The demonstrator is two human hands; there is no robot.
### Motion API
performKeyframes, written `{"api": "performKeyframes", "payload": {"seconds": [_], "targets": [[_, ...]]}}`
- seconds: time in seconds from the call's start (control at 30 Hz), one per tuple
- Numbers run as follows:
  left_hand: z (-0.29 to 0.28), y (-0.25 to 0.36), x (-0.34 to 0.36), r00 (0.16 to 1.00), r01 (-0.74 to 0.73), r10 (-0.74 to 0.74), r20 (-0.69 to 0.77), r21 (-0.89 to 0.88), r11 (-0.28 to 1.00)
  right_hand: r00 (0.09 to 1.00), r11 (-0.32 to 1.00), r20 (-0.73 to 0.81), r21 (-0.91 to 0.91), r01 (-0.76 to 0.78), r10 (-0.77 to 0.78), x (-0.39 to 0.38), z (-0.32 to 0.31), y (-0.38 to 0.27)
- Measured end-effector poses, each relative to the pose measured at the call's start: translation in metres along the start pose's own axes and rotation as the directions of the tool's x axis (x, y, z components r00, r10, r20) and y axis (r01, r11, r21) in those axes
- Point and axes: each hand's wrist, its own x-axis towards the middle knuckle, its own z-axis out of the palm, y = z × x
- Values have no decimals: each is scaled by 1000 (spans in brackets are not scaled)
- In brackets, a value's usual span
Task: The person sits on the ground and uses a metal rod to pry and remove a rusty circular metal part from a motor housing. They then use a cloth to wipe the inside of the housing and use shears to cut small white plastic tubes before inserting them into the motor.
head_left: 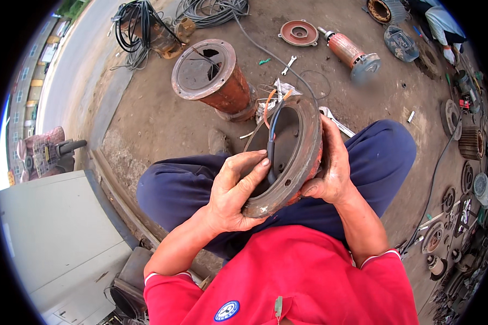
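Head view: our left hand (pixel 228 190) has thumb and forefinger together on a black-sheathed cable (pixel 271 150), its heel against the lower rim of a round, rusty, hollow metal housing (pixel 310 130). Our right hand (pixel 335 169) is clamped on the housing's outer right side. Housing held tilted above our lap, between the knees, clear of the ground.

Progress, as we judge it: cable is in the housing, with blue and orange wires (pixel 275 125) fanning out of the sheath. Wire ends look loose, so joining seems undone. Housing is apart from the upright red metal cylinder (pixel 230 98) ahead of us; a red-brown rotor with a grey end (pixel 345 50) lies out on the dirt, near a flat red disc (pixel 299 33) and a silver spanner (pixel 289 65).

Containers: housing's hollow holds the cable, little else that we can make out. Cylinder's top plate has a jagged dark opening; contents we cannot tell.
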Motion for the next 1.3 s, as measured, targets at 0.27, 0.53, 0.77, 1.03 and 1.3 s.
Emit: {"api": "performKeyframes", "payload": {"seconds": [0.27,0.53,0.77,1.03,1.3], "targets": [[1,1,6,998,11,-2,66,-143,990,1000,998,-9,-63,-21,20,-1,-7,3],[0,-1,5,997,37,-23,77,-191,981,990,991,-67,-42,-126,124,-1,0,0],[2,2,-5,996,41,-52,-79,-136,990,985,992,-126,-9,-122,120,-1,11,-4],[-7,-8,-13,996,-6,1,-88,-56,998,996,999,-89,-46,-22,17,-1,13,1],[0,-11,-20,996,7,-11,-89,-52,999,998,997,-64,-70,-11,7,1,18,-13]]}}
